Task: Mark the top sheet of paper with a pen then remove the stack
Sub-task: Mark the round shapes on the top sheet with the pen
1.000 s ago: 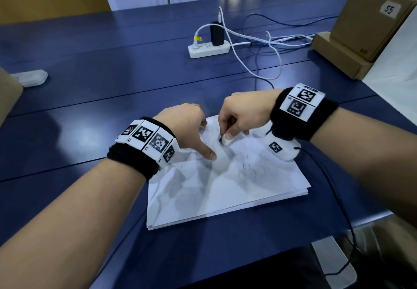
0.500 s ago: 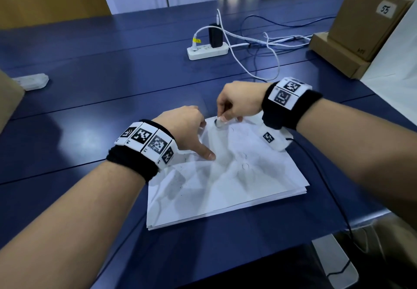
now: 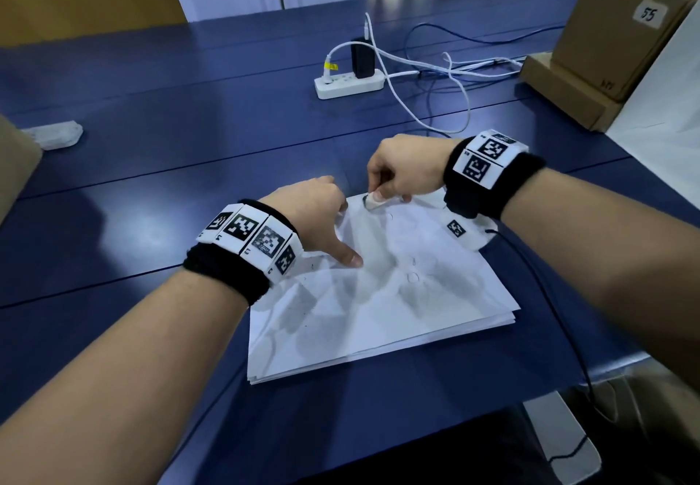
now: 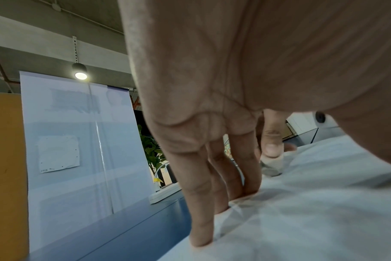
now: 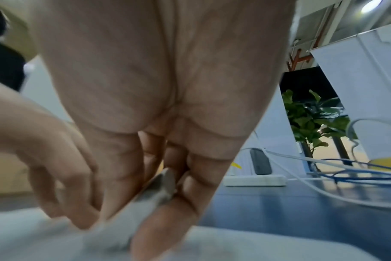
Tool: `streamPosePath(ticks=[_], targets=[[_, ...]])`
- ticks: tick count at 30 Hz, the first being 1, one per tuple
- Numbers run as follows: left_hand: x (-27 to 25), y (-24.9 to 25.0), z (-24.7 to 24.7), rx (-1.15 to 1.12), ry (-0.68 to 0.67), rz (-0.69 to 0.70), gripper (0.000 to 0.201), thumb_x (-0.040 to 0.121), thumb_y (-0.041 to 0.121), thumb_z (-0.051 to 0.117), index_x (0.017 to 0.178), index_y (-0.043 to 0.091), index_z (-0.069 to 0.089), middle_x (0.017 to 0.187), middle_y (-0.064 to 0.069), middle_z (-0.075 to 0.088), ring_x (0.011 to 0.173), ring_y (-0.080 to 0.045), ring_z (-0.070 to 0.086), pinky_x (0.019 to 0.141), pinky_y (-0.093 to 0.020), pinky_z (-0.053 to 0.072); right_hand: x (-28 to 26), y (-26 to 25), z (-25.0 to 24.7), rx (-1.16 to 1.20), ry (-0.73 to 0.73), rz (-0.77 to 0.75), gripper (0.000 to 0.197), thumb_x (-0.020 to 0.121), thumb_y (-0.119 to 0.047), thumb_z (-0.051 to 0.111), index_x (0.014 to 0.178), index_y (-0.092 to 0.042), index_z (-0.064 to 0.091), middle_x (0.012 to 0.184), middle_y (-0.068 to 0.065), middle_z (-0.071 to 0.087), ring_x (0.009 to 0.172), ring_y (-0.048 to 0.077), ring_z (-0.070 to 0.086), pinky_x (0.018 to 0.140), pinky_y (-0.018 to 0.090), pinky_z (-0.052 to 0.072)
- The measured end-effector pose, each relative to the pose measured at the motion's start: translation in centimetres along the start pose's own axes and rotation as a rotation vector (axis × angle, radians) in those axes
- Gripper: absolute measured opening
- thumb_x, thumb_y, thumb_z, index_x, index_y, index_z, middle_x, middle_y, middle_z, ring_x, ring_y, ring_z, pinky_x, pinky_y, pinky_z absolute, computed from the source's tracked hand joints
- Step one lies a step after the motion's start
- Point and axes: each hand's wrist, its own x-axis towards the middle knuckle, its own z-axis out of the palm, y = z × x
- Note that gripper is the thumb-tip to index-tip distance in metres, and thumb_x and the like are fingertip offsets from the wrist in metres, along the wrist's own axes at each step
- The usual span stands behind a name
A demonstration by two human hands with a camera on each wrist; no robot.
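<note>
1. Tabletop [image 3: 189,136], dark blue, fills most of your head view and carries everything described here.
2. Cardboard boxes [image 3: 621,30] stand at the far right; the upper one bears a label reading 55.
3. Your stack of white paper [image 3: 378,318] lies at the near middle of the tabletop, close to its front edge. The top sheet is wrinkled, with a few small pen marks near its centre.
4. Your left hand [image 3: 314,215] rests on the stack's far left part. Its fingers [image 4: 201,203] are straight, with their tips pressing down on the top sheet, as the left wrist view shows; the thumb presses the paper too.
5. Your right hand [image 3: 405,170] is at the stack's far edge, fingers curled and pinching a small pale object [image 3: 375,202] that touches the paper. It is blurred in every view, so you cannot tell whether it is the pen or its cap.
6. White power strip [image 3: 348,84] sits well beyond the stack, with a black plug in it and white and blue cables [image 3: 447,79] trailing to the right.
7. Small white object [image 3: 57,136] lies at the far left, well apart from the paper.
</note>
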Motion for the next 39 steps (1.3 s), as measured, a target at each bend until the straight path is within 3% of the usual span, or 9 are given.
streamPosePath(ticks=[4, 11, 17, 21, 24, 29, 35, 37, 39], targets=[[0.1, 0.0, 0.1, 0.011, -0.016, 0.006, 0.086, 0.053, 0.077, 0.077, 0.115, 0.018, 0.063, 0.111, 0.003, 0.048, 0.089, -0.022, 0.058, 0.08, -0.041, 0.054, -1.4, -1.2, 0.5, 0.036, -0.222, -0.08, 0.008, 0.086, -0.025, 0.076, 0.089, -0.018, 0.076, 0.074, -0.002, 0.074, 0.052, 0.01, 0.065, 0.064, 0.029, 0.055], [0.3, 0.0, 0.0, 0.01, -0.04, 0.014, 0.082, 0.056, 0.074, 0.078, 0.113, 0.018, 0.064, 0.114, 0.0, 0.048, 0.092, -0.023, 0.058, 0.084, -0.042, 0.054, 0.4, 0.3, 0.1, 0.022, 0.023, 0.027, 0.013, 0.087, -0.032, 0.075, 0.089, -0.019, 0.072, 0.069, -0.008, 0.071, 0.052, 0.006, 0.067, 0.066, 0.023, 0.048], [0.4, 0.2, 0.2, 0.018, -0.044, 0.013, 0.086, 0.056, 0.075, 0.078, 0.12, 0.02, 0.061, 0.113, 0.001, 0.046, 0.092, -0.023, 0.058, 0.083, -0.042, 0.054, -2.2, -1.0, 0.6, 0.031, -0.224, -0.082, 0.009, 0.085, -0.028, 0.077, 0.086, -0.019, 0.074, 0.072, -0.001, 0.073, 0.051, 0.008, 0.063, 0.064, 0.028, 0.053], [0.5, 0.4, -0.2, 0.042, -0.062, -0.004, 0.08, 0.056, 0.075, 0.077, 0.109, 0.017, 0.066, 0.111, 0.0, 0.046, 0.088, -0.023, 0.059, 0.081, -0.043, 0.055, -0.4, -0.3, -0.2, -0.02, -0.041, -0.007, 0.008, 0.088, -0.028, 0.074, 0.086, -0.021, 0.071, 0.07, -0.009, 0.069, 0.052, 0.009, 0.065, 0.072, 0.034, 0.059], [0.5, 0.4, -0.2, 0.039, -0.071, -0.008, 0.079, 0.058, 0.074, 0.077, 0.109, 0.016, 0.067, 0.112, -0.001, 0.046, 0.088, -0.024, 0.059, 0.082, -0.042, 0.055, 0.1, 0.4, -0.2, -0.003, 0.05, 0.025, 0.01, 0.089, -0.029, 0.073, 0.085, -0.021, 0.069, 0.069, -0.009, 0.068, 0.052, 0.008, 0.066, 0.071, 0.029, 0.057], [0.5, 0.3, -0.1, 0.019, -0.071, -0.012, 0.085, 0.055, 0.074, 0.078, 0.115, 0.016, 0.065, 0.114, 0.0, 0.046, 0.091, -0.022, 0.058, 0.084, -0.042, 0.055, -1.8, -0.1, 0.6, 0.048, -0.231, -0.071, 0.005, 0.086, -0.024, 0.076, 0.088, -0.02, 0.074, 0.07, -0.001, 0.072, 0.054, 0.01, 0.065, 0.06, 0.019, 0.049], [0.4, 0.5, -0.4, 0.031, -0.086, -0.009, 0.082, 0.058, 0.073, 0.077, 0.116, 0.017, 0.064, 0.116, -0.001, 0.045, 0.091, -0.024, 0.059, 0.084, -0.042, 0.054, 0.4, 0.6, -0.3, -0.012, 0.077, 0.032, 0.012, 0.088, -0.03, 0.074, 0.09, -0.018, 0.073, 0.072, -0.008, 0.068, 0.055, 0.007, 0.062, 0.062, 0.024, 0.045], [0.4, 0.4, -0.2, 0.029, -0.087, -0.011, 0.082, 0.058, 0.073, 0.077, 0.116, 0.017, 0.063, 0.116, 0.0, 0.045, 0.091, -0.023, 0.058, 0.085, -0.043, 0.054, 0.0, 0.8, -0.2, 0.02, 0.042, 0.019, 0.012, 0.088, -0.029, 0.075, 0.091, -0.017, 0.074, 0.073, -0.005, 0.07, 0.053, 0.007, 0.062, 0.06, 0.023, 0.047], [0.5, 0.4, -0.2, 0.027, -0.084, -0.014, 0.083, 0.057, 0.074, 0.078, 0.117, 0.017, 0.063, 0.115, 0.0, 0.045, 0.091, -0.023, 0.057, 0.084, -0.043, 0.054, -1.2, 0.5, 0.2, 0.059, -0.115, -0.04, 0.008, 0.086, -0.025, 0.076, 0.091, -0.019, 0.076, 0.072, -0.002, 0.072, 0.051, 0.008, 0.061, 0.06, 0.022, 0.05]])
